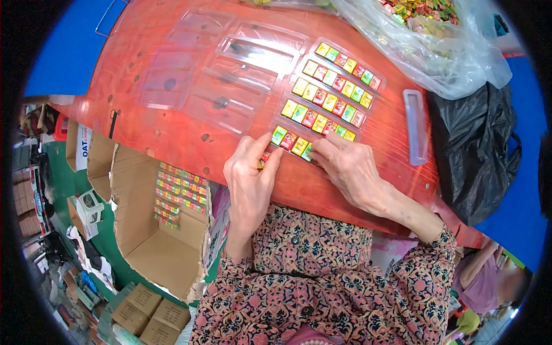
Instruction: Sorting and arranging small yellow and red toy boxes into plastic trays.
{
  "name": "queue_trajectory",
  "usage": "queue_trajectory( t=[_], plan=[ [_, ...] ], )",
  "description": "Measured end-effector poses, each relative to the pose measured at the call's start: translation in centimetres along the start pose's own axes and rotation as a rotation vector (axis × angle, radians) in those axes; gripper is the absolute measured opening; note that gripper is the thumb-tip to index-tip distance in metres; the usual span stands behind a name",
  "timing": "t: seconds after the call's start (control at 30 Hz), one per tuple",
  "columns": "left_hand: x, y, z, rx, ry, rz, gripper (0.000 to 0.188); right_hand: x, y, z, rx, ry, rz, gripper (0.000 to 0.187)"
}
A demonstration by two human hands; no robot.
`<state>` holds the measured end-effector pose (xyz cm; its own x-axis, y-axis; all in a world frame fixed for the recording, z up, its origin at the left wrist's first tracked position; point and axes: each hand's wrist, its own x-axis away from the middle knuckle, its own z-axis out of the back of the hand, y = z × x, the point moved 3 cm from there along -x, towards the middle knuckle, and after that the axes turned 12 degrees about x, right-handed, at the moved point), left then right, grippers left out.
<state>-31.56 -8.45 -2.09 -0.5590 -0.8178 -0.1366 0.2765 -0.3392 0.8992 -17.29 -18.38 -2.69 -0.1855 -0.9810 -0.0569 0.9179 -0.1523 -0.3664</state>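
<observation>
Over the red table [172, 131], left hand [247, 171] pinches a red-yellow packet [264, 160]; right hand [349, 171], grip unclear, touches bright multicoloured packets [288, 142]

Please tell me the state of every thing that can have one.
Left hand: pinching a piece
Right hand: bent over front row
Front row: right end hidden
Rows behind: lined up
Clear bag: rumpled, pieces inside
Black bag: crumpled
Large carton: open
Small cartons: closed

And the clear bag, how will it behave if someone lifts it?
Probably floppy: the bag lies slack and creased. Likely heavier than its thin film suggests, since many small packs are heaped in it. The load may shift and could spill, as those packs look loose, unlike the ones in rows.
</observation>
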Motion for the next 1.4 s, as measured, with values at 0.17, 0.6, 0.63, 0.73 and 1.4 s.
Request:
queue_trajectory(
  t=[0.17,0.6,0.63,0.73,1.4],
  plan=[
    [-0.2,0.1,-0.1,-0.009,-0.044,-0.005,0.024,-0.3,0.7,1.3,-0.049,0.037,-0.032,0.009],
    [0.0,-0.2,-0.2,-0.008,-0.039,-0.032,0.022,2.5,1.2,2.8,-0.127,-0.123,-0.111,0.008],
    [0.1,-0.1,-0.1,-0.014,-0.036,-0.034,0.022,2.4,1.1,2.7,-0.131,-0.121,-0.107,0.008],
    [0.1,-0.2,-0.2,-0.02,-0.026,0.013,0.02,2.1,1.1,2.4,-0.127,-0.128,-0.105,0.008],
    [0.0,-0.6,-0.4,-0.002,-0.019,-0.022,0.022,3.2,1.5,2.9,-0.142,-0.16,-0.094,0.009]
  ],
)
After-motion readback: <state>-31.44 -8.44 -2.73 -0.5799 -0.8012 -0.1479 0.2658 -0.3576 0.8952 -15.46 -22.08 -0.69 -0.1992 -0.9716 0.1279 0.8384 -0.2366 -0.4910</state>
